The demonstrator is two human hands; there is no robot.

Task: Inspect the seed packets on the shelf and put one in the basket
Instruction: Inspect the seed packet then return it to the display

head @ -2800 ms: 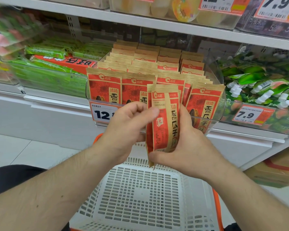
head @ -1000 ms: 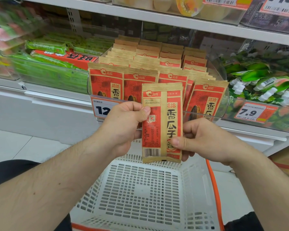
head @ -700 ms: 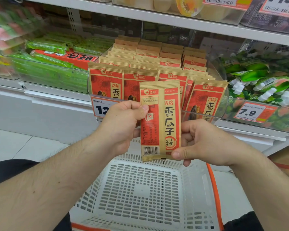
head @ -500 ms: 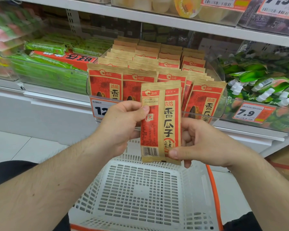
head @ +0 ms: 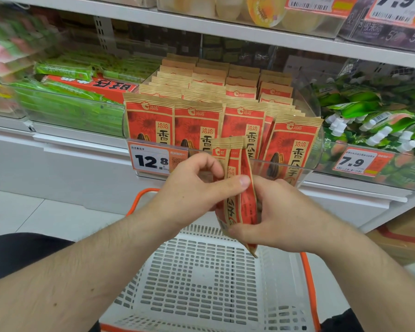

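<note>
Turned edge-on and lowered since the earlier frame, the seed packet (head: pixel 240 195) is held at frame centre above the white basket (head: pixel 197 279), pinched by the left hand (head: pixel 192 188) and gripped low by the right hand (head: pixel 280 216).

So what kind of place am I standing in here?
Most likely a supermarket snack aisle: a price tag on the shelf edge, stocked seed packets in a clear bin, and a shopping basket below.

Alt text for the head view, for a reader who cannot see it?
Both hands, left hand and right hand, grip one red seed packet above a white basket, before a shelf bin of matching packets.
</note>
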